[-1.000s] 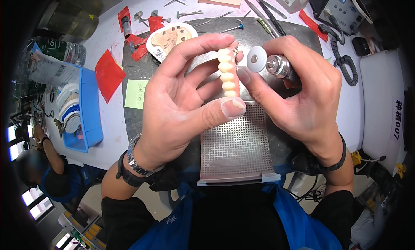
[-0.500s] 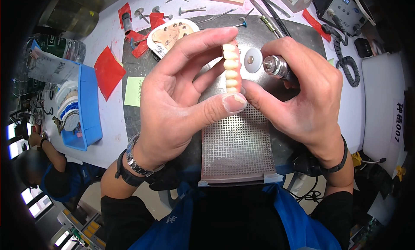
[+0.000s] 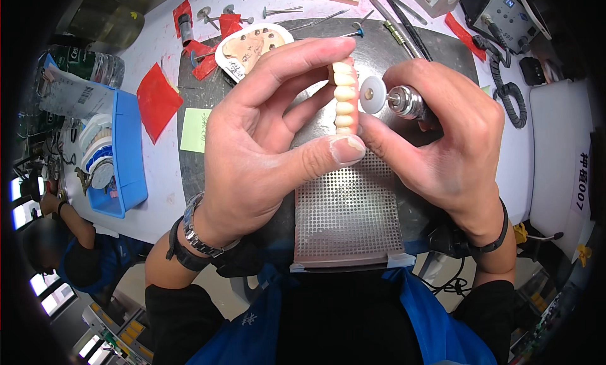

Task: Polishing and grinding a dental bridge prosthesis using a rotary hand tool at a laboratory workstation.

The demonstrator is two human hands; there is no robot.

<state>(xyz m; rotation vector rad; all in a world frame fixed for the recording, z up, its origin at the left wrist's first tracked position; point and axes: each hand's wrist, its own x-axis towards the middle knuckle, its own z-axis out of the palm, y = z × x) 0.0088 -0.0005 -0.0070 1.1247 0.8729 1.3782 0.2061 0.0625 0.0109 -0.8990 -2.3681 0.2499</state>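
Note:
My left hand (image 3: 265, 144) pinches a curved row of cream-coloured artificial teeth (image 3: 344, 99) between thumb and fingers, held upright above the bench. My right hand (image 3: 442, 144) grips a metal rotary handpiece (image 3: 407, 102) whose white disc (image 3: 372, 95) sits right beside the teeth, touching or nearly touching them. A dark watch and band circle my left wrist; a black band circles my right wrist.
Below the hands lies a perforated metal grille (image 3: 347, 213) in a dark work mat (image 3: 404, 49). A white dish with a dental cast (image 3: 249, 46), red paper pieces (image 3: 156, 100), a green note (image 3: 196, 130), a blue tray (image 3: 123, 157), hand tools and a coiled cable (image 3: 508, 94) surround it. Another person (image 3: 69, 239) sits lower left.
Both hands have shifted slightly up and away with the teeth and handpiece. The disc stays next to the row of teeth.

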